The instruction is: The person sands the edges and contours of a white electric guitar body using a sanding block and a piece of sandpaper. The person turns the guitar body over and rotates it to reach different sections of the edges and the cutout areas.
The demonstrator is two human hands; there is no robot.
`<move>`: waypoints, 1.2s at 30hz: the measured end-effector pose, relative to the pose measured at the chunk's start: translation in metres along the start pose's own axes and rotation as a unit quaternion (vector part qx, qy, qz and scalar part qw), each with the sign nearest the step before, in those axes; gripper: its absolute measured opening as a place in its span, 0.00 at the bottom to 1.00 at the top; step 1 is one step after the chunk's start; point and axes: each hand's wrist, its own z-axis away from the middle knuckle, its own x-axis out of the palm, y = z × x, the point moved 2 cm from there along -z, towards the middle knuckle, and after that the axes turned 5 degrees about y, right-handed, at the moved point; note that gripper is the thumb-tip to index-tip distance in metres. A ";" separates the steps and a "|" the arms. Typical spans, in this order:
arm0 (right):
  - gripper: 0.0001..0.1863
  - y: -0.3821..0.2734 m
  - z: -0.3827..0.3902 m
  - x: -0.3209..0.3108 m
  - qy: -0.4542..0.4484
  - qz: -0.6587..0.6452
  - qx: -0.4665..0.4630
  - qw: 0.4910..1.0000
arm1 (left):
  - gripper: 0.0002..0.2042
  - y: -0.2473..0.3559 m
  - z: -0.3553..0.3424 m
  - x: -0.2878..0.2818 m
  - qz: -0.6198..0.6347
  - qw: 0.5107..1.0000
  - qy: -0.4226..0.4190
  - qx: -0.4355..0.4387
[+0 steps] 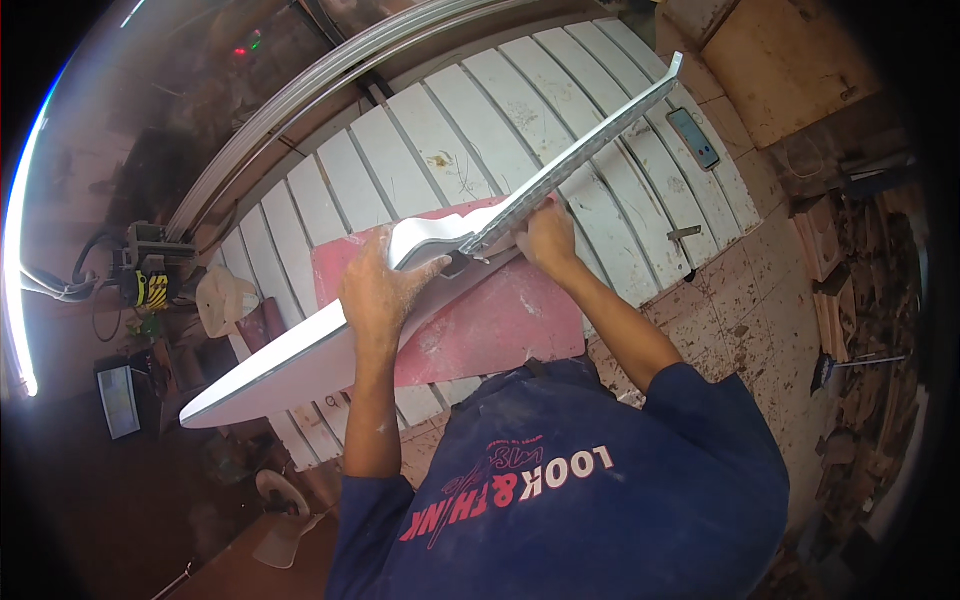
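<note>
A long white board (300, 345) stands tilted on edge across the table, with a wavy cut-out along its upper edge. From the cut-out a narrow white arm with a grey, rough-looking side (590, 145) runs to the far right. My left hand (378, 295) is closed over the board's edge beside the cut-out, its thumb on the near face. Below the narrow arm, my right hand (548, 240) has its fingers curled; what they hold is hidden. A small dark and metallic piece (470, 262) shows between my hands. White dust coats my left hand.
Beneath the board, a red mat (500, 315) lies on the white slatted table (420, 135). A phone (693, 138) and a small metal clamp-like piece (684, 233) lie to the right. A metal rail (300, 95) spans the far side. Wood pieces (850, 290) stack at far right.
</note>
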 end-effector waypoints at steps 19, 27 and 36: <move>0.19 -0.019 0.032 -0.014 0.085 0.009 -0.053 0.995 | 0.33 -0.002 0.006 0.002 -0.005 1.000 0.016 -0.001; 0.20 0.002 0.014 -0.004 0.015 -0.131 0.054 0.990 | 0.34 -0.001 0.008 0.003 0.001 0.999 0.043 0.024; 0.21 0.000 0.024 0.008 0.064 -0.092 0.033 0.993 | 0.33 0.001 0.008 0.003 -0.008 0.998 0.053 0.031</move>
